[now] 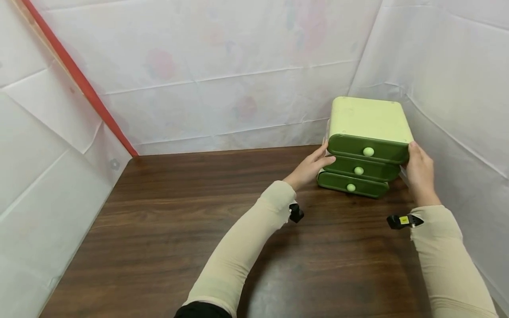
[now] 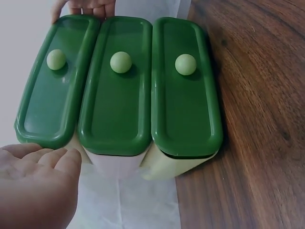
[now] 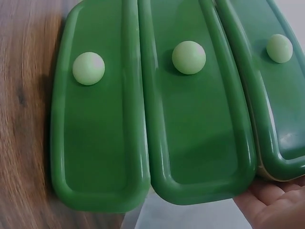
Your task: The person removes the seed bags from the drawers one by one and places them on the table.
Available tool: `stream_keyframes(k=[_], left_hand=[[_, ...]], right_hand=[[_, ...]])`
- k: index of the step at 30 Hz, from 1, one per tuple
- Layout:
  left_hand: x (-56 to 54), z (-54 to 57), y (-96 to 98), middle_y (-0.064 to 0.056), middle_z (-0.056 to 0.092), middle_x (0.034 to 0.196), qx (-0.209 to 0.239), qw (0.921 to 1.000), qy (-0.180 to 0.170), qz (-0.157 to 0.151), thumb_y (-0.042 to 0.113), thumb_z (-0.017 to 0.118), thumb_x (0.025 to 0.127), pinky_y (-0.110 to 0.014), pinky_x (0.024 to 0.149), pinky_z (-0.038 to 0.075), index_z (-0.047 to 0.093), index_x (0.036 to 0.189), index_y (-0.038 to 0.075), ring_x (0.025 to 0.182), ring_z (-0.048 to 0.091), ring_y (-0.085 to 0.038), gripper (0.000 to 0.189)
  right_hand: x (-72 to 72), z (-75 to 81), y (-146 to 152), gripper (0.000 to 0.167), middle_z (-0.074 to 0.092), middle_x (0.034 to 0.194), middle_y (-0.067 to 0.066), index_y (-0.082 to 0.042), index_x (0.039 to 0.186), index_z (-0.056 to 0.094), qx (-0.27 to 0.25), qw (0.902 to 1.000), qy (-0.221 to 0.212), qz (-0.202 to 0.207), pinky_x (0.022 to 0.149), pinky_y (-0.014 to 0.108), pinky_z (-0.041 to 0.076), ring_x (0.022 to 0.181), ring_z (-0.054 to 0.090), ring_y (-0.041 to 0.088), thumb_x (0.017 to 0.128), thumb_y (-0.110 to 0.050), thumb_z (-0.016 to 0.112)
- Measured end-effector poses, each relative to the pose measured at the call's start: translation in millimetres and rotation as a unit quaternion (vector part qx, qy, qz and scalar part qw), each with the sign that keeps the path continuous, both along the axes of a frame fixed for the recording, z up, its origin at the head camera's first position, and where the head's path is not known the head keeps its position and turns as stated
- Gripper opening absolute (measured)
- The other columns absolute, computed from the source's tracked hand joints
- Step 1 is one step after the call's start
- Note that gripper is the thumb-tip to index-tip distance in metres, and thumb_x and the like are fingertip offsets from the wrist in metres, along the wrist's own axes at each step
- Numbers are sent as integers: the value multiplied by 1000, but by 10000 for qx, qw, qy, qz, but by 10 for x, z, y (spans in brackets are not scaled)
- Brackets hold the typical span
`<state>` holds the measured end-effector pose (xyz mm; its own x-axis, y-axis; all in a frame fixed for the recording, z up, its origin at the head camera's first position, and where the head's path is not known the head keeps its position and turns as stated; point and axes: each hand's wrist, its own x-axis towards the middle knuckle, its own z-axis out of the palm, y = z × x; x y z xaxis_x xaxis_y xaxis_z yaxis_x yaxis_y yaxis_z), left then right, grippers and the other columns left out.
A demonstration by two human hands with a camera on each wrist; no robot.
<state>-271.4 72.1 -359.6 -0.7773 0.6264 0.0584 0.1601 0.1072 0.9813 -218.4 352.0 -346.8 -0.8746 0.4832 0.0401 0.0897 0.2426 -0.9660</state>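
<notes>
A stack of three drawer boxes stands at the right of the table; the top box (image 1: 370,117) has a pale green lid. Each dark green drawer front (image 2: 119,95) carries a round light green knob (image 3: 188,57). At the left side of the top box, my left hand (image 1: 310,170) touches with straight fingers, the thumb in front of the middle drawer. My right hand (image 1: 421,174) grips the opposite end of the top box, thumb at the front corner and fingers (image 3: 267,193) along its side. The boxes sit slightly out of line with one another.
The dark wood table (image 1: 179,229) reaches across to the left. White sheeting (image 1: 238,66) hangs behind it, and more sheeting (image 1: 457,110) rises close beside my right hand. A red strip (image 1: 79,75) runs down the back left corner.
</notes>
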Motion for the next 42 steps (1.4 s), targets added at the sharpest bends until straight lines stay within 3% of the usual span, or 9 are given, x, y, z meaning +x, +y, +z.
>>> stream_keyframes(k=[6, 15, 23, 31, 36, 42], left_hand=[[77, -20, -109, 6, 16, 165, -10, 9998, -128, 160, 42, 47, 102, -40, 123, 23, 11, 158, 33, 151, 18, -9, 67], [125, -80, -274, 7, 23, 163, 189, 9981, 35, 587, 41, 48, 103, -35, 121, 26, 16, 157, 34, 148, 24, -6, 64], [186, -162, -447, 9, 21, 163, 523, 9943, 235, 897, 31, 49, 104, -35, 120, 30, 22, 157, 30, 148, 26, -9, 59], [263, -178, -679, 4, 29, 161, 693, 9880, 365, 1333, 23, 50, 104, -34, 116, 37, 28, 156, 26, 146, 33, -14, 56], [309, -168, -867, -4, 44, 153, 729, 9813, 438, 1728, 20, 51, 103, -38, 111, 43, 36, 153, 25, 140, 44, -19, 52], [344, -148, -1105, -10, 57, 141, 929, 9657, 616, 2347, 15, 53, 102, -34, 109, 44, 49, 145, 13, 131, 55, -23, 44]], right_hand=[[7, -4, -82, 59, 28, 160, -2, -18, 154, 33, -108, 9998, 51, 174, 123, 30, 19, 144, 28, 4, 104, -50, 31], [-32, -20, -228, 62, 25, 161, 5, -16, 154, 33, 737, 9964, 115, 401, 124, 37, 16, 149, 22, 16, 104, -53, 25], [-52, -79, -397, 61, 33, 158, 9, -18, 153, 37, 943, 9932, 287, 620, 120, 38, 29, 142, 34, 12, 104, -53, 25], [-85, -106, -603, 68, 17, 163, 12, -10, 157, 19, 1020, 9850, 500, 1297, 123, 50, 16, 151, 14, 28, 104, -53, 23], [-145, -114, -778, 67, 26, 161, 12, -11, 156, 25, 1002, 9826, 613, 1441, 118, 53, 27, 147, 26, 31, 104, -54, 26], [-232, -133, -1014, 63, 33, 159, 10, -16, 155, 30, 835, 9769, 796, 1799, 111, 52, 39, 142, 38, 30, 104, -53, 28]])
